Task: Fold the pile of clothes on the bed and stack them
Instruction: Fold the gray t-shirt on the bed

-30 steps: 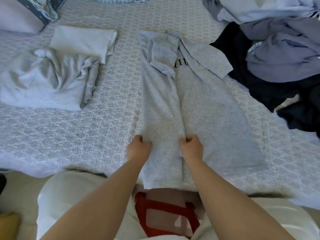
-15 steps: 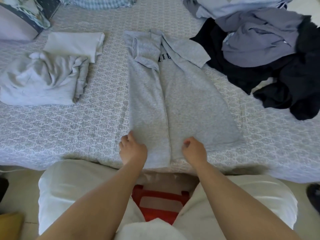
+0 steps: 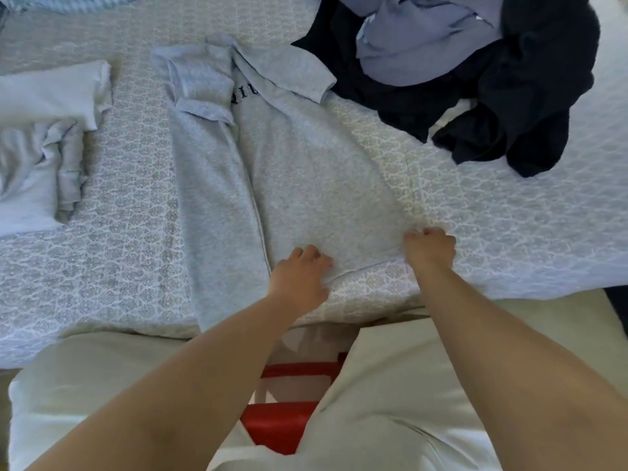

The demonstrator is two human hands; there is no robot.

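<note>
A light grey T-shirt (image 3: 306, 171) with dark lettering lies lengthwise on the patterned bed (image 3: 129, 212), its left side folded inward over the middle. My left hand (image 3: 299, 277) rests on the shirt's bottom hem near the folded edge, fingers curled into the cloth. My right hand (image 3: 429, 248) pinches the hem's right corner. A pile of unfolded dark and blue-grey clothes (image 3: 475, 73) sits at the back right. At the left lie a crumpled pale garment (image 3: 30, 171) and a folded white one (image 3: 57, 90).
A striped cloth (image 3: 74, 1) peeks in at the top left. The bed's near edge runs just below my hands. My knees in pale trousers (image 3: 390, 385) and a red stool (image 3: 282, 423) are below it.
Both hands have shifted right along the hem: the left from the shirt's left edge to its middle, the right out to the right corner. The view has swung right.
</note>
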